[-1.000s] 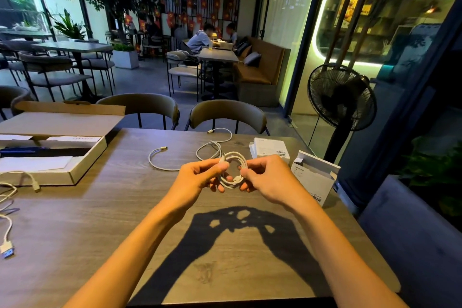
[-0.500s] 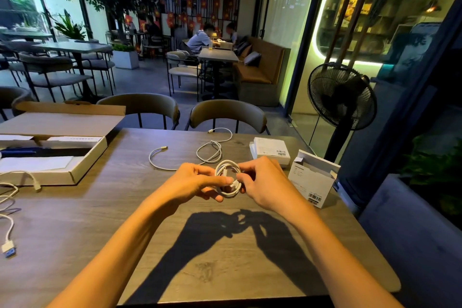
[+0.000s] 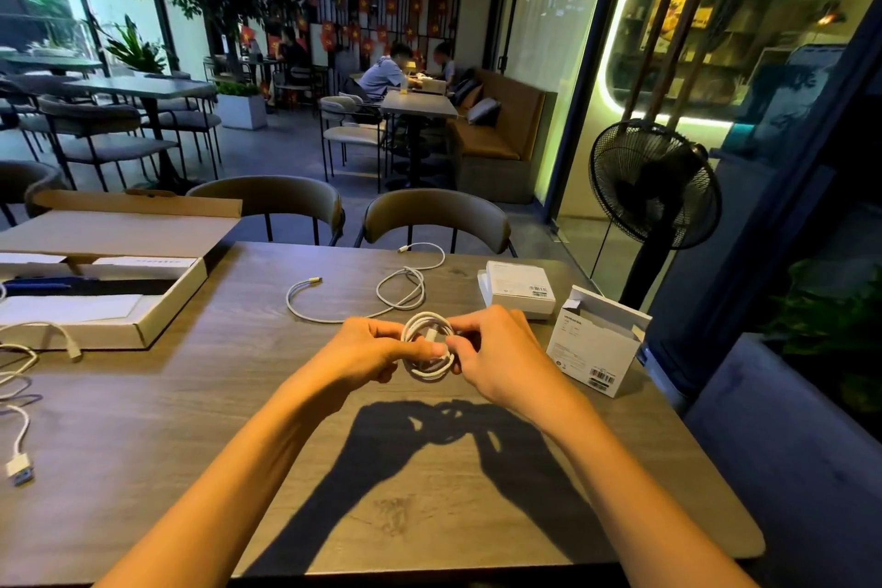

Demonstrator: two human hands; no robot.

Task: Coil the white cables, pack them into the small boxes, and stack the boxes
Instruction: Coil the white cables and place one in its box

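A coiled white cable (image 3: 426, 365) is pinched between my left hand (image 3: 367, 349) and my right hand (image 3: 501, 349), held just above the middle of the wooden table (image 3: 238, 420). Both hands grip the small coil from opposite sides, fingers hiding parts of it. Behind the hands a second white cable (image 3: 382, 289) lies loose and uncoiled on the table. A small white box (image 3: 592, 344) stands open to the right, its flap raised. Two closed small white boxes (image 3: 520, 289) lie stacked behind it.
A large flat cardboard box (image 3: 157, 301) lies open at the left, with papers and a pen inside. More white cables (image 3: 19, 396) trail along the left edge. Two chairs (image 3: 429, 220) stand behind the table, a black floor fan (image 3: 654, 186) at the right.
The coil has been drawn tighter and smaller, and both hands have moved a little nearer to me, closing in on it from either side.
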